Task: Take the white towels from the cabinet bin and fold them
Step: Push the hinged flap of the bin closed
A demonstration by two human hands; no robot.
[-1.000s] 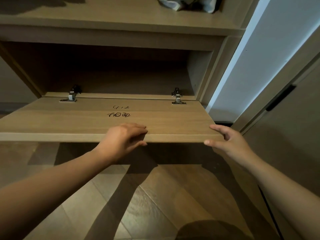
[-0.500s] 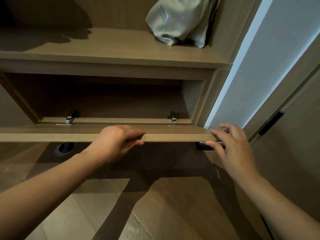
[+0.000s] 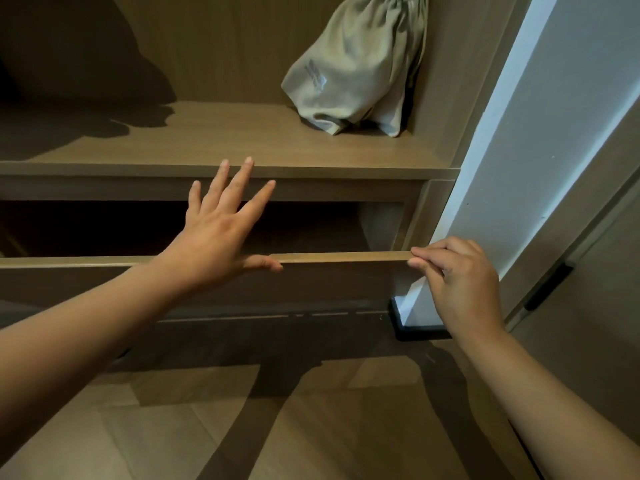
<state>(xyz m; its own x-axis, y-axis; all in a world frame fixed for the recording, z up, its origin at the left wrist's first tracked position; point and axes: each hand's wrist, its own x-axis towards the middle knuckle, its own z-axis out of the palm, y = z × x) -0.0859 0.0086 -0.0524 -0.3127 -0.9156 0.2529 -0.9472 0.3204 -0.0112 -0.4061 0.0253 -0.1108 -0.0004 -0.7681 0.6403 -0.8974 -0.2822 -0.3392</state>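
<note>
As right fingers point(image 3: 427, 252) pinch, flap point(image 3: 346, 257) seemingly runs sideways.

Cabinet point(image 3: 207, 46) in front of you: brownish wood-grain board, matt and smooth, fine even grain, looks like laminate. Shelf point(image 3: 242, 140): same finish, squared front edge. Flap panel point(image 3: 339, 257): same board, edge banded in matching grain. Your right hand point(image 3: 464, 282) has its fingers point(image 3: 426, 252) on that edge, bare skin. Left hand point(image 3: 214, 237) is bare too. Bag point(image 3: 349, 64) on the shelf: grey-green woven cloth, matt, soft creases, gathered at the top, small darker mark on its side. Floor point(image 3: 311, 427): wood-look planks, smooth, low sheen, soft reflections. Wall point(image 3: 571, 133) to your right: white, matt, painted look. Skirting point(image 3: 415, 329) at its foot: black, smooth. Door handle point(image 3: 547, 287): dark, matt.
</note>
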